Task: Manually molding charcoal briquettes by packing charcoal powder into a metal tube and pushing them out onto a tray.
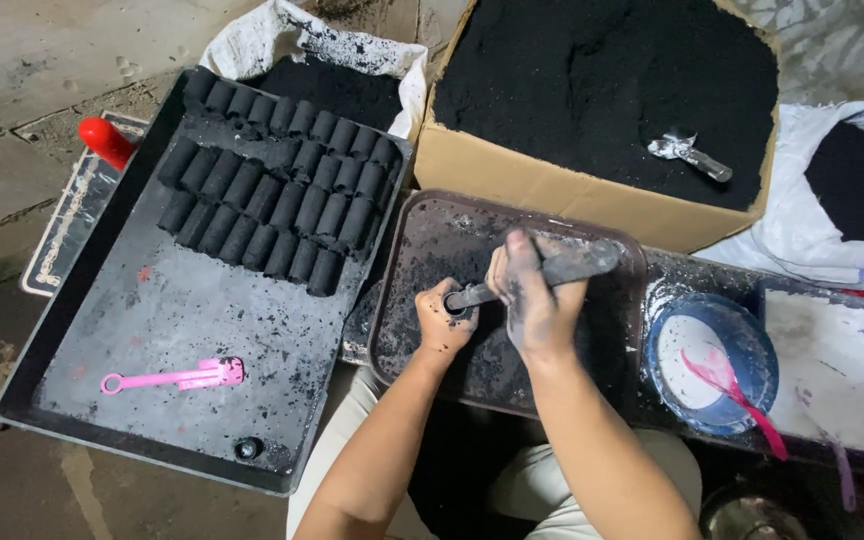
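Starting at the left, with a big black tray [92, 340] full of short black log-shaped lumps [272, 200] in rows near its far end, and a pink plastic tool [177, 377] lying flat near its close end. Moving right to a smaller brown tray [412, 360] dusted with black powder. Sitting on it, a small round tube mold [455, 308], standing upright and wrapped tight by the left hand [442, 320], grip closed around it so little of the mold shows. Just to the right and a bit higher, the right hand [537, 295], grip closed around a long grey rod [542, 273]. Long axis of the rod slanting from upper right down to lower left, low tip pointing into the open top of the mold, touching or just inside, hard to tell which. Both hands close together, nearly touching. Farther back, a cardboard box [552, 185] of black powder with a silver scoop [689, 155] on top. Farther right, a blue bowl [757, 345] with a pink spoon [732, 385] resting in it, and a white sack [812, 235] of powder.
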